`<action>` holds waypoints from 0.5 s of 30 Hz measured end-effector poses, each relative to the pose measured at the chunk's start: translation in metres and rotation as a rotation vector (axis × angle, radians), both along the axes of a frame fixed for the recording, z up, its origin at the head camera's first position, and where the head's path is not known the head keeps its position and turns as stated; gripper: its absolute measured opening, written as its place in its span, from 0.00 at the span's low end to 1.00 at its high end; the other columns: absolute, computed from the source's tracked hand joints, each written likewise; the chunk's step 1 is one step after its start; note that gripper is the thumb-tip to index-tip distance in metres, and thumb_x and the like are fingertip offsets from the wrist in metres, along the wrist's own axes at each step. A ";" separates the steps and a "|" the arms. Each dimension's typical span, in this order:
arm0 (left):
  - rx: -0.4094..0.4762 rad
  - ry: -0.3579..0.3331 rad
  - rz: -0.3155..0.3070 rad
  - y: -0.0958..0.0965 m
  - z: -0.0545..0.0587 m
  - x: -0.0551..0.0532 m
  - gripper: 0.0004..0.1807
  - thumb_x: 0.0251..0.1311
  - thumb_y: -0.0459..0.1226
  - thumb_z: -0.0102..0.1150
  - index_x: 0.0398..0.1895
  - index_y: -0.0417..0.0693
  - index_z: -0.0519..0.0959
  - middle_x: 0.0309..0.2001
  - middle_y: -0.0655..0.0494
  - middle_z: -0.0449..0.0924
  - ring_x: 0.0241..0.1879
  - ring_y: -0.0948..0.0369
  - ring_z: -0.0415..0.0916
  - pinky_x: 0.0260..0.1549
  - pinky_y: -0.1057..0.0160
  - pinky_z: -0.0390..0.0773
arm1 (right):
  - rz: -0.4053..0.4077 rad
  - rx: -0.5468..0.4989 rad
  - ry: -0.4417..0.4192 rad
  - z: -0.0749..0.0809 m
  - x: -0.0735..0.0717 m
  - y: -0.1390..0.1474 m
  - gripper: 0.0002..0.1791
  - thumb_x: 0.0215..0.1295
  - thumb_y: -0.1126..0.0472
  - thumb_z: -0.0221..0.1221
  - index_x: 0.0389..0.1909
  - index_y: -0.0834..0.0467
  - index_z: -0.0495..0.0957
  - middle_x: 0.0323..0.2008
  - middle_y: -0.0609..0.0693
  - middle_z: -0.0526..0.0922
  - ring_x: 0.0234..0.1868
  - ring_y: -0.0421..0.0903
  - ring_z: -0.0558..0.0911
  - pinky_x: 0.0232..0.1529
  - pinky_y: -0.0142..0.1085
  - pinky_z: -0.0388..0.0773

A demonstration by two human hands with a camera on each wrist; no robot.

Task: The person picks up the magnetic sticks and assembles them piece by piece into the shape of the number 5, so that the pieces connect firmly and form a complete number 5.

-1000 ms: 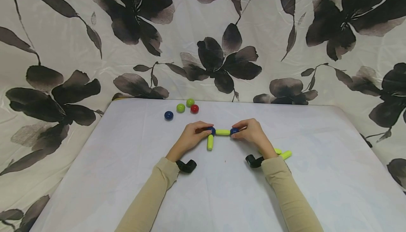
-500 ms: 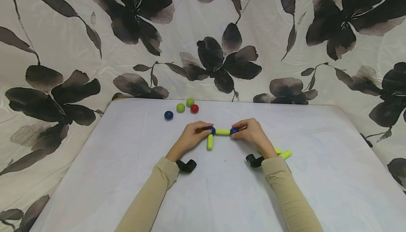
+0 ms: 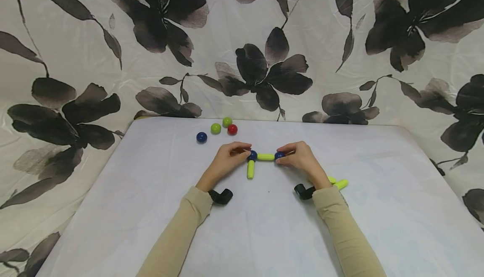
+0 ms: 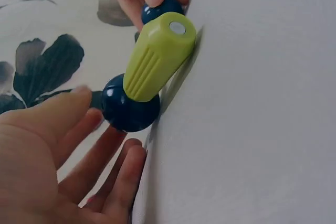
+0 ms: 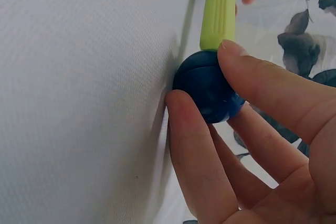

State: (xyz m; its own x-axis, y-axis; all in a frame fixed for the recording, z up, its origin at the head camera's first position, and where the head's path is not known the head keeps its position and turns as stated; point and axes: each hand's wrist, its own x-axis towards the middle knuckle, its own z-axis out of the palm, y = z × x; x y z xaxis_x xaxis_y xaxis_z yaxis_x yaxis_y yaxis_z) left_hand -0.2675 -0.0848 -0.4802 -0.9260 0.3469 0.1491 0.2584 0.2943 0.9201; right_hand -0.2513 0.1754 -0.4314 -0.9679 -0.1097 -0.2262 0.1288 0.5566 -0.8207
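Two blue balls and two yellow-green rods form a joined piece on the white table. My left hand (image 3: 227, 158) is beside the left ball (image 3: 253, 156); in the left wrist view its thumb stands off that ball, and whether a fingertip still touches behind it I cannot tell. One rod (image 3: 250, 170) points from this ball toward me, its grey end (image 4: 177, 28) showing in the left wrist view. Another rod (image 3: 266, 157) links it to the right ball (image 3: 279, 155). Thumb and fingers of my right hand (image 3: 301, 158) pinch the right ball (image 5: 207, 87).
Toward the back lie a loose blue ball (image 3: 202, 137), two green balls (image 3: 216, 128) and a red ball (image 3: 232, 129). Further yellow-green rods (image 3: 341, 184) lie partly hidden by my right wrist. A floral cloth (image 3: 272, 79) hangs behind the table (image 3: 264, 235).
My left hand has loosened from the left ball and shifted slightly left and back. The right hand and the joined piece stay in place.
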 end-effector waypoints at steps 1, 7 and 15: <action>-0.002 0.004 -0.012 0.000 0.000 0.000 0.17 0.66 0.38 0.63 0.57 0.46 0.81 0.51 0.54 0.82 0.49 0.59 0.78 0.51 0.61 0.77 | 0.001 0.000 0.000 0.000 0.000 0.000 0.23 0.55 0.64 0.72 0.54 0.61 0.83 0.48 0.57 0.83 0.40 0.47 0.80 0.37 0.32 0.79; -0.042 0.038 -0.052 0.001 -0.001 -0.001 0.17 0.64 0.37 0.65 0.56 0.47 0.83 0.50 0.55 0.82 0.48 0.60 0.78 0.51 0.62 0.77 | 0.061 0.016 0.030 -0.001 -0.003 0.000 0.21 0.58 0.64 0.70 0.54 0.61 0.82 0.47 0.57 0.83 0.38 0.47 0.80 0.35 0.33 0.77; -0.078 0.046 -0.031 0.002 -0.005 -0.003 0.16 0.66 0.39 0.64 0.56 0.50 0.83 0.50 0.56 0.82 0.46 0.60 0.78 0.49 0.62 0.77 | 0.192 0.115 0.140 -0.006 -0.004 -0.011 0.17 0.62 0.58 0.67 0.51 0.58 0.84 0.50 0.56 0.82 0.46 0.51 0.75 0.45 0.42 0.73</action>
